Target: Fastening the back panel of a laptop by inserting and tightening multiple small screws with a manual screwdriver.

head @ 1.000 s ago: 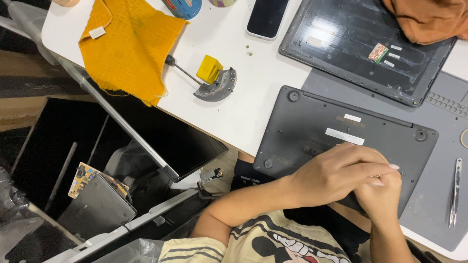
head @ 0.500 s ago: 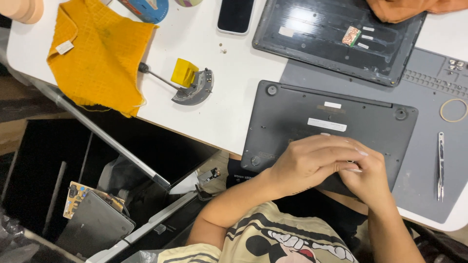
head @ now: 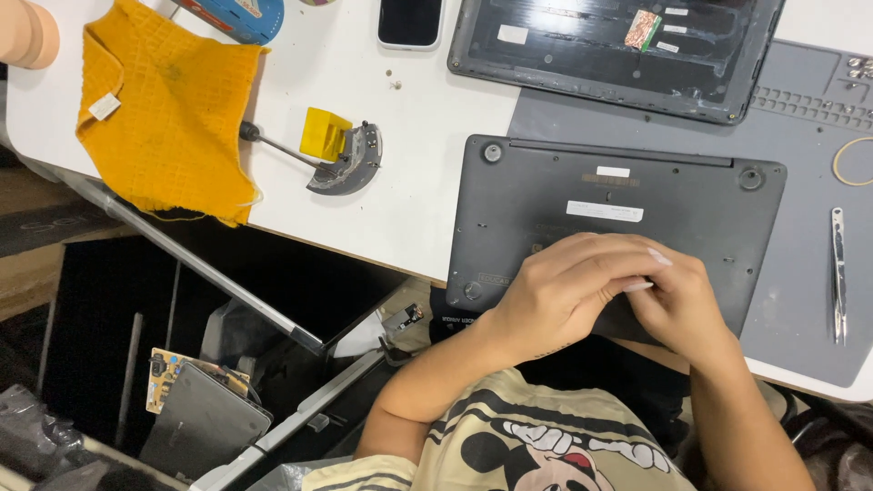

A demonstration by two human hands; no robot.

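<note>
A dark grey laptop (head: 618, 195) lies upside down on a grey work mat (head: 809, 182), its bottom cover facing up with two white labels. My left hand (head: 564, 291) and my right hand (head: 682, 305) are pressed together over the laptop's near edge. The left fingers lie across the right hand's fingers. Whatever is between the fingers is hidden, so I cannot tell whether they grip the cover's edge or a small thing.
A second opened dark laptop shell (head: 618, 45) lies beyond. Metal tweezers (head: 837, 273) and a rubber band (head: 855, 159) lie on the mat at right. To the left: a screwdriver (head: 273, 145), a curved metal part (head: 350, 164), a yellow cloth (head: 164, 118), a phone (head: 410, 20). Another person's arm (head: 27, 32) is at top left.
The view has shifted, so the laptop now sits more to the right and lower in frame. My hands stay joined at the same spot on its near edge.
</note>
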